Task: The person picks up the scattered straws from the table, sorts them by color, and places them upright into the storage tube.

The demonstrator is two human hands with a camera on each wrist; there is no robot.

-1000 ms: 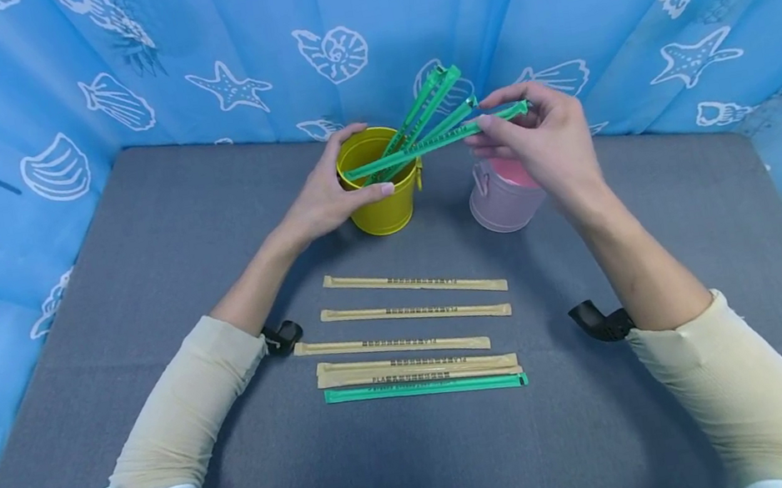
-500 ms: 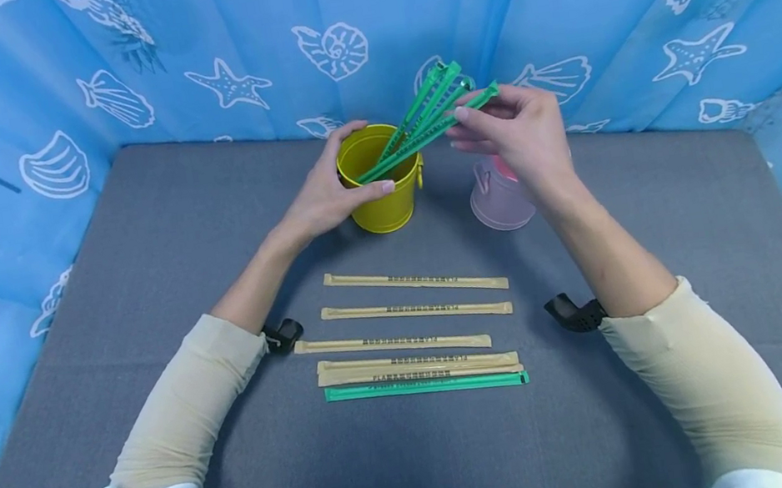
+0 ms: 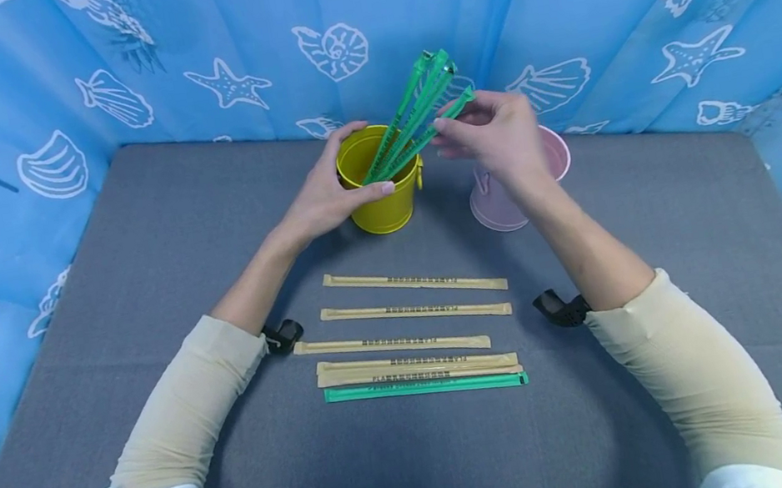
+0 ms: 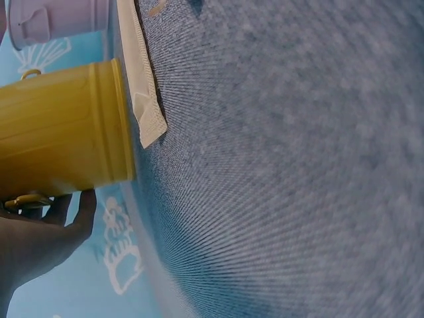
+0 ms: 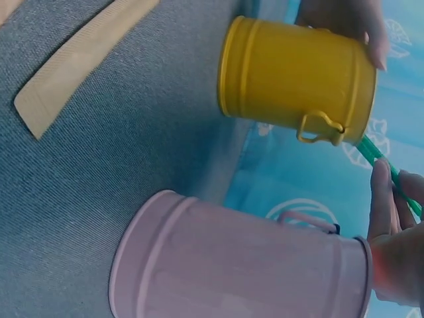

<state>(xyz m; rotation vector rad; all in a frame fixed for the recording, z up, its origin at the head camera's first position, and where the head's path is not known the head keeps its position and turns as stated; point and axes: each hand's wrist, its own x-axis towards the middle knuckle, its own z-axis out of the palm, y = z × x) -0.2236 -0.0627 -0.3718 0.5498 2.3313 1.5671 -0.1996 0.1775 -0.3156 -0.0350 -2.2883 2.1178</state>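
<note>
My left hand (image 3: 323,195) grips the yellow bucket (image 3: 387,216) around its left side, thumb along the front of the rim. Several green wrapped straws (image 3: 407,117) stand in this bucket, leaning right. Between thumb and fingers, my right hand (image 3: 502,134) pinches the upper end of one green wrapped straw (image 3: 466,98), which slants into the bucket. The right wrist view also has this straw (image 5: 371,150) at the bucket's mouth. The straws' lower ends are hidden inside the bucket.
A pink bucket (image 3: 495,207) stands behind and below my right hand, partly covered by it. Several beige wrapped straws (image 3: 415,282) lie in rows on the grey cloth, with a green wrapped straw (image 3: 426,388) nearest me. A blue curtain (image 3: 238,31) hangs behind.
My right hand has moved left toward the yellow bucket. The green straw it pinches has gone from nearly level across the rim to a steeper slant inside. My left hand has stayed put.
</note>
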